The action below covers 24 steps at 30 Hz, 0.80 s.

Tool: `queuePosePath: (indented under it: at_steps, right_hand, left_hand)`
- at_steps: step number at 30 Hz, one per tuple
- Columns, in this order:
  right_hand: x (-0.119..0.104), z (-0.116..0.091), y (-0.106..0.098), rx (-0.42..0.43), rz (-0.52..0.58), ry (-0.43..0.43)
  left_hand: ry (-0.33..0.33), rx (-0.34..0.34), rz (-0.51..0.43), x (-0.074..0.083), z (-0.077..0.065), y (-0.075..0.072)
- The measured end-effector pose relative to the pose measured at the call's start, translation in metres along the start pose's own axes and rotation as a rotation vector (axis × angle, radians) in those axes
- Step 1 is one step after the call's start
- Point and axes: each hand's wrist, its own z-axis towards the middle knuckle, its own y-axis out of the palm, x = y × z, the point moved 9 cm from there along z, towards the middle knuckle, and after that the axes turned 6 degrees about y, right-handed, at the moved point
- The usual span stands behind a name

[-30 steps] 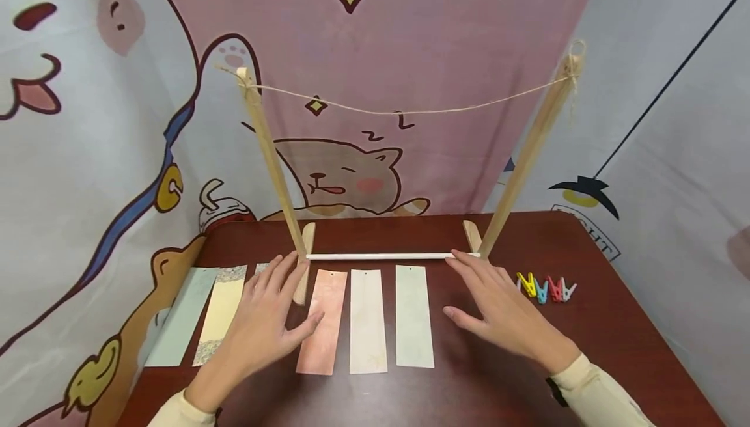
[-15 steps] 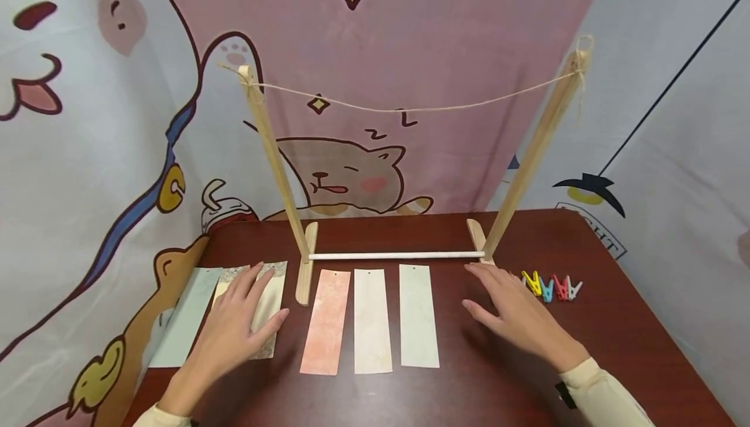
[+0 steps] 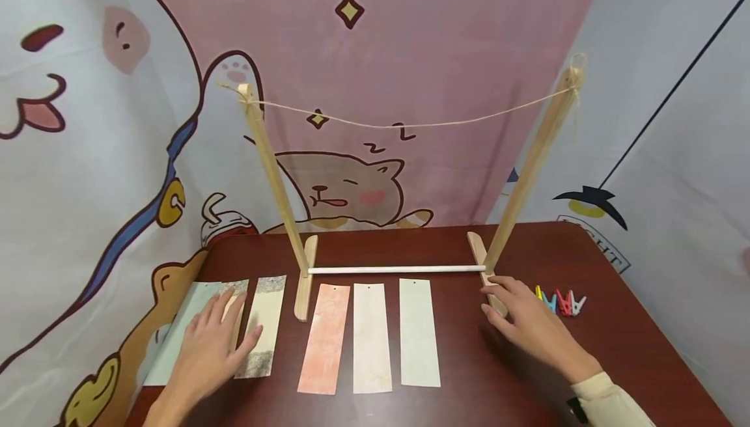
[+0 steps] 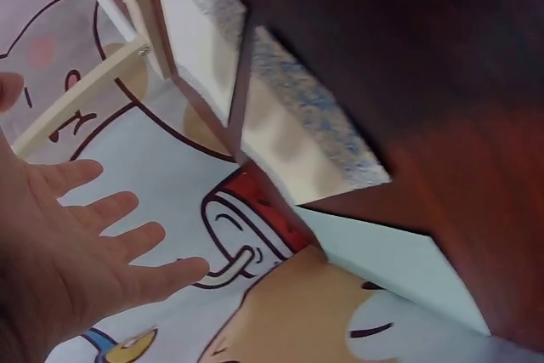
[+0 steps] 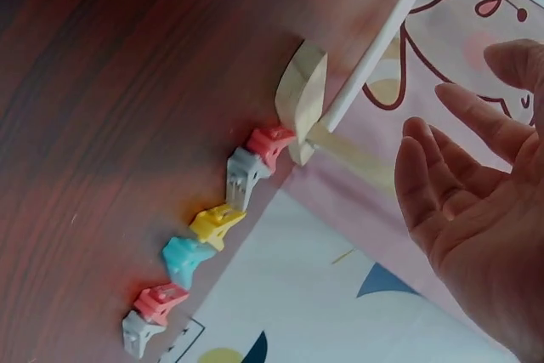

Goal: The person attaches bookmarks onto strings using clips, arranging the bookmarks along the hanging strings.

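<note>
My left hand hovers with fingers spread over the paper strips at the left, partly covering a cream strip with speckled ends. Beside it lie a pale green strip and another speckled-end cream strip. My right hand is raised near the stand's right foot, fingers loosely bent and holding nothing. Just past it sits a row of small clothespins, partly hidden by the hand; the right wrist view shows red, grey, yellow and blue ones.
A wooden stand rises at the back, its left post and right post joined by a sagging string and a low white rod. Salmon, off-white and pale green strips lie before it. Printed cloth hangs behind.
My left hand has moved left, from over the stand's left foot to the leftmost strips. My right hand has drawn away from the rod's end, rightward toward the clothespins.
</note>
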Motion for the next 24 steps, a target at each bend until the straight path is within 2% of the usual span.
queuePosePath:
  at_steps: [2,5,10,13,18,24]
  right_hand:
    - [0.005,0.001,-0.007,0.032,-0.007,0.001]
    - [0.013,0.001,-0.014,0.072,-0.025,0.022]
    - [0.030,-0.004,-0.018,0.118,-0.052,0.118]
    - [0.041,-0.008,-0.015,0.082,-0.054,0.184]
    - [0.055,-0.010,-0.004,-0.041,-0.062,0.235]
    - [0.067,-0.013,0.005,-0.083,-0.057,0.265]
  left_hand:
    - [-0.011,0.008,-0.006,-0.004,-0.001,0.003]
    - [-0.061,-0.002,-0.033,-0.013,-0.004,0.006]
    - [-0.164,-0.026,-0.081,-0.034,-0.010,0.010]
    - [-0.217,-0.036,-0.078,-0.045,-0.016,0.012]
    - [-0.302,-0.057,-0.074,-0.064,-0.029,0.016]
    - [-0.406,-0.184,-0.126,-0.090,-0.045,0.028]
